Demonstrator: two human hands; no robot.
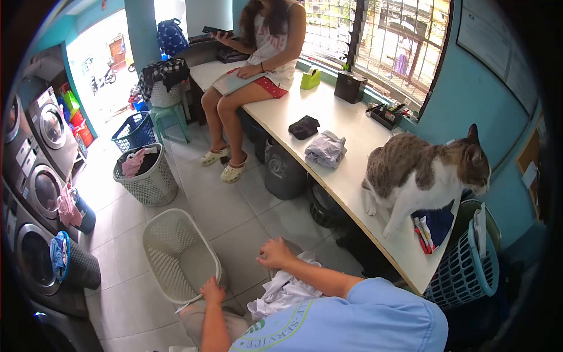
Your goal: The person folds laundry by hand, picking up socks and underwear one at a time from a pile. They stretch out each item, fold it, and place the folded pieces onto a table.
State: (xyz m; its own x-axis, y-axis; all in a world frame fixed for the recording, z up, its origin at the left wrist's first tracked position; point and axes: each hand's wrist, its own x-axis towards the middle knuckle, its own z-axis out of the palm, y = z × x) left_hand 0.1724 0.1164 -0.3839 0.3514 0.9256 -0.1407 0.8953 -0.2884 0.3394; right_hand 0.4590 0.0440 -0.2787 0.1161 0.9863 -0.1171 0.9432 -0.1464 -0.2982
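Observation:
My left hand point(212, 290) lies beside the rim of a beige laundry basket point(153, 252), over a leg in khaki trousers point(199, 321). Its fingers are spread and nothing shows in them. My right hand point(275, 253) is stretched out past the basket's right side, near my other knee. Its fingers are loosely bent, with no object visible in them. White cloth point(287, 293) is bunched between my forearms, and neither hand grips it. The basket is tall-sided and nothing shows inside.
A cat point(410, 170) sits on the long white table point(270, 117) beside folded clothes point(326, 149). A seated person point(275, 47) holds a phone. Washing machines point(44, 190) line the left. A filled basket point(149, 182) stands ahead; a blue basket point(463, 276) is at right.

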